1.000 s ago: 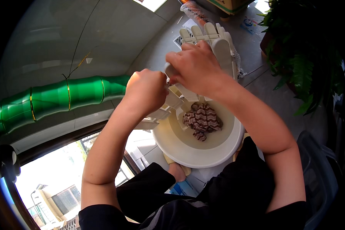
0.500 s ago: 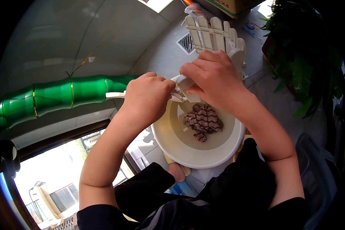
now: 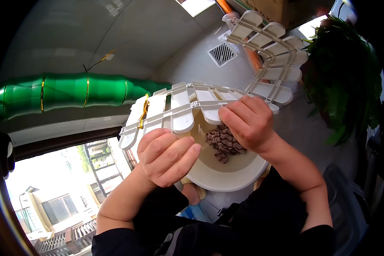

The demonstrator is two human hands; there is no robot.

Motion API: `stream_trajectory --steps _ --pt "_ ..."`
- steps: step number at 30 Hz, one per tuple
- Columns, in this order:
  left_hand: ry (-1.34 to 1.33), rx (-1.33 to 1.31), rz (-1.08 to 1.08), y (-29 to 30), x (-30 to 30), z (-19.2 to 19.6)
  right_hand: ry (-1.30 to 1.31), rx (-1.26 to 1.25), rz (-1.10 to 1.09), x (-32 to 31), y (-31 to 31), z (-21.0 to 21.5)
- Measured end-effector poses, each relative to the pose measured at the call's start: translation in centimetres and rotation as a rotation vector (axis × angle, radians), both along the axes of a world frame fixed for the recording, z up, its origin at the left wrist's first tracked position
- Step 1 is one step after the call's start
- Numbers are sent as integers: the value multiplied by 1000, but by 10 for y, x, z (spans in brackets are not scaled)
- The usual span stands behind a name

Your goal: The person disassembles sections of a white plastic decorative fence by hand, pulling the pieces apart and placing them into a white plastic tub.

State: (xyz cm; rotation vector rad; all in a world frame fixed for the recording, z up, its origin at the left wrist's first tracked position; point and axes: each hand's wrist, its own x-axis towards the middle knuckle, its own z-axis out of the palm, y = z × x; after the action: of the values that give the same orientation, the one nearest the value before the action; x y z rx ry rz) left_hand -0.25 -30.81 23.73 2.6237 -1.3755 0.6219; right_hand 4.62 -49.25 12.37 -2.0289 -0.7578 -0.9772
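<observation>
A white plastic picket fence [image 3: 181, 109], made of slats with rounded ends on two thin rails, stretches over the basin. My right hand [image 3: 249, 121] is closed on the end of one slat near its middle. My left hand [image 3: 166, 158] has its fingers curled together at the slat ends farther left; its grip point is hidden behind the hand. A gold twist tie [image 3: 144, 111] is looped around the left part of the fence. Below, a white basin [image 3: 226, 181] holds water and a brown zigzag-patterned cloth [image 3: 225, 143].
Green wrapped tubing with gold bands [image 3: 68, 91] runs along the left wall. A square floor drain [image 3: 222, 53] lies beyond the fence. Leafy plants [image 3: 345, 77] stand at right, a cardboard box [image 3: 271, 10] at the back, a dark plastic chair [image 3: 343, 205] at lower right.
The fence has spread out and turned, showing more slats across the basin. My left hand has moved toward me, and my right hand has come lower and slightly right.
</observation>
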Motion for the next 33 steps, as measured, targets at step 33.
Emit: stream_trajectory --steps 33 --pt "1180 -1722 708 46 -26 -35 137 225 195 -20 -7 -23"
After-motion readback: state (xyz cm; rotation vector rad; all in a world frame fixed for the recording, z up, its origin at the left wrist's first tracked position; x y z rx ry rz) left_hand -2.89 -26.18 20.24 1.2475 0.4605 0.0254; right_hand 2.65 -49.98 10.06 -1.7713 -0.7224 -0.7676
